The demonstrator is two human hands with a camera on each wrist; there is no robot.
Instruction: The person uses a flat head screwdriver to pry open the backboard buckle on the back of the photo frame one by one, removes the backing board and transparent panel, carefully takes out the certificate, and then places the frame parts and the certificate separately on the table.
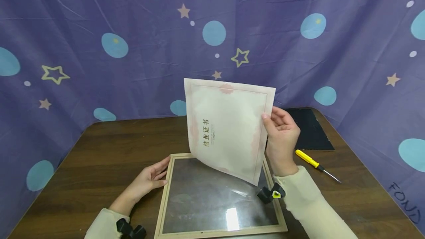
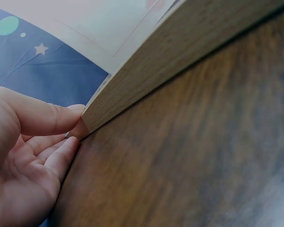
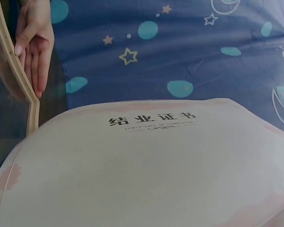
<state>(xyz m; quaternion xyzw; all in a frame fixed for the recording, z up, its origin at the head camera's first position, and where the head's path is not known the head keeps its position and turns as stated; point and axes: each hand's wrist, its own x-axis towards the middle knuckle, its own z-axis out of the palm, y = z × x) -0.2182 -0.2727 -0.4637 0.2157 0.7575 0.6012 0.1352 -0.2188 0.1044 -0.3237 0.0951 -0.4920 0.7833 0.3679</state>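
The frame point(image 1: 219, 198) lies glass-up, unfilled; the right hand point(image 1: 280, 135) pinches the certificate point(image 1: 229, 128) above it; left hand point(image 1: 151, 178), fingers straight together, steadies the frame's edge.

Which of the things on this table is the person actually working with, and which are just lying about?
In use:
certificate, pinched at its edge by the right hand
wooden picture frame with its glass, steadied by the left hand

Lying about:
yellow-handled screwdriver on the table
black backing board behind the right hand
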